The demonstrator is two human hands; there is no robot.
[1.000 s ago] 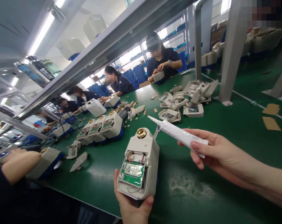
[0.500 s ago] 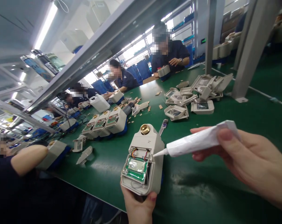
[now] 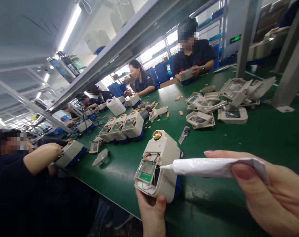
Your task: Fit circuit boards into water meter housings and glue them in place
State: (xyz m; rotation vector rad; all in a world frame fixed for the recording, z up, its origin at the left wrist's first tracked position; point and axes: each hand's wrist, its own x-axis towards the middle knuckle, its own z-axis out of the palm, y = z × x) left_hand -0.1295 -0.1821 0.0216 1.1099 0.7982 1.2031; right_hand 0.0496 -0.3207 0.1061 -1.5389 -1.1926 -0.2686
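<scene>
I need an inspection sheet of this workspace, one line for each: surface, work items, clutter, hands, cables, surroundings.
Surface: glossy green tabletop.
Work items: beige-and-blue unit, front opening showing a green circuit board; white tube, its nozzle at the opening's edge, contact unclear; three similar units in a row beyond.
Clutter: loose beige covers, piled and scattered; cardboard scraps.
Hands: left hand grips the unit's near end; right hand pinches the tube.
Cables: coloured wires inside the unit; dark cables farther away.
Surroundings: co-workers along the tabletop; metal beam crossing above.
</scene>
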